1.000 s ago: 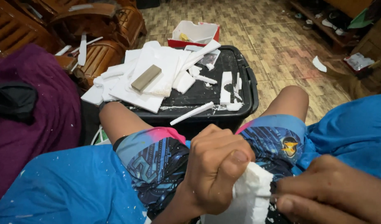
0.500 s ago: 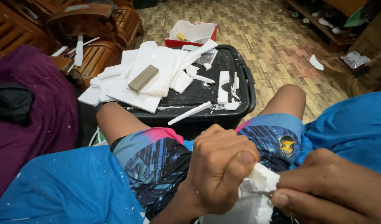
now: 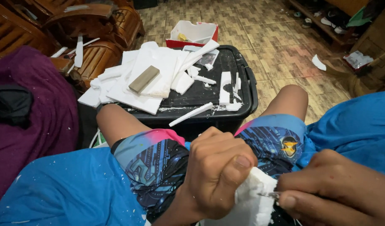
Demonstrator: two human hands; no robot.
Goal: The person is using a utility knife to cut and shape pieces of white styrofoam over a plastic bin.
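Note:
My left hand (image 3: 215, 173) is closed around a white foam block (image 3: 253, 201) held over my lap, thumb pressed on its top edge. My right hand (image 3: 339, 190) pinches a thin metal blade (image 3: 268, 194) whose tip touches the foam's right side. Both hands sit low in the view, between my knees in patterned shorts.
A black plastic bin (image 3: 242, 90) stands in front of my knees, its lid covered with white foam sheets (image 3: 148, 77), strips and a small tan block (image 3: 144, 78). A red-and-white box (image 3: 194, 33) lies behind it. Wooden chairs (image 3: 96, 46) stand left; blue cloth (image 3: 71, 188) covers my seat.
The view has shifted slightly. My right hand has moved a little left, bringing the blade against the foam, and my left hand keeps its grip.

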